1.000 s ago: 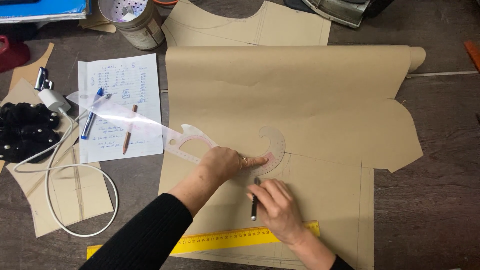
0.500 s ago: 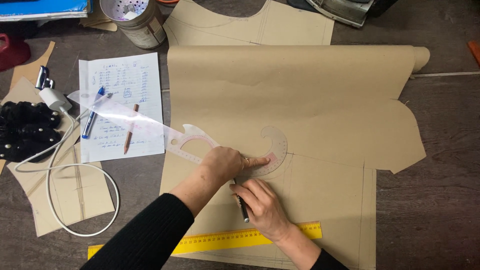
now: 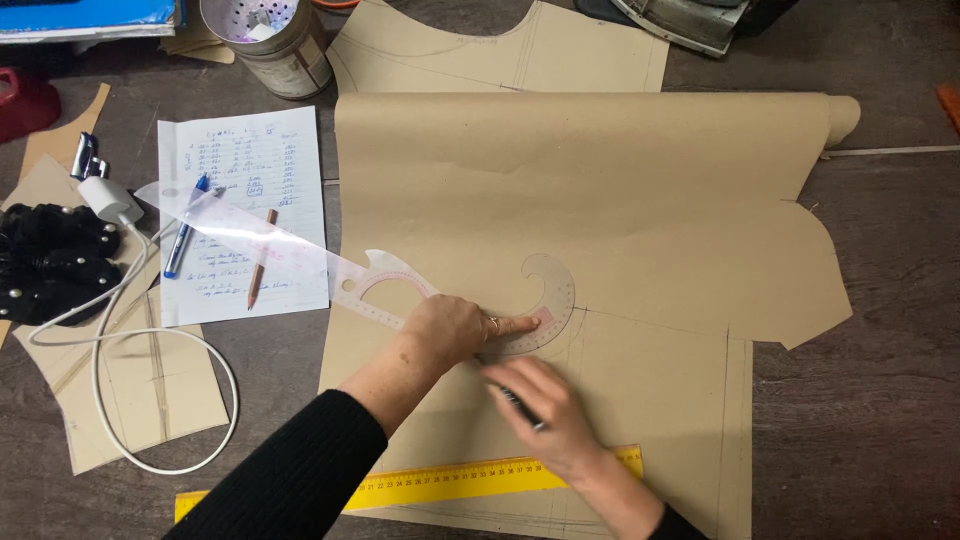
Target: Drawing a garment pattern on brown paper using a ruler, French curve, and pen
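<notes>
The left hand (image 3: 455, 328) lies palm down on a clear curved ruler (image 3: 450, 295), its forefinger stretched out along the hooked end, pinning the ruler flat against a sheet of brown pattern paper (image 3: 600, 220) that covers the middle of the dark wooden worktop (image 3: 880, 400). The right hand (image 3: 545, 405), somewhat blurred, is closed around a dark pen (image 3: 515, 400) whose tip sits at the ruler's lower edge, just beside the left hand. A yellow straight ruler (image 3: 450, 480) lies near the paper's lower edge, under the right wrist. To the left are a written sheet (image 3: 240, 160) with a blue pen (image 3: 185, 238) and a pencil (image 3: 260, 270) on it, a white cable (image 3: 150, 400) and a metal tin (image 3: 270, 40)
</notes>
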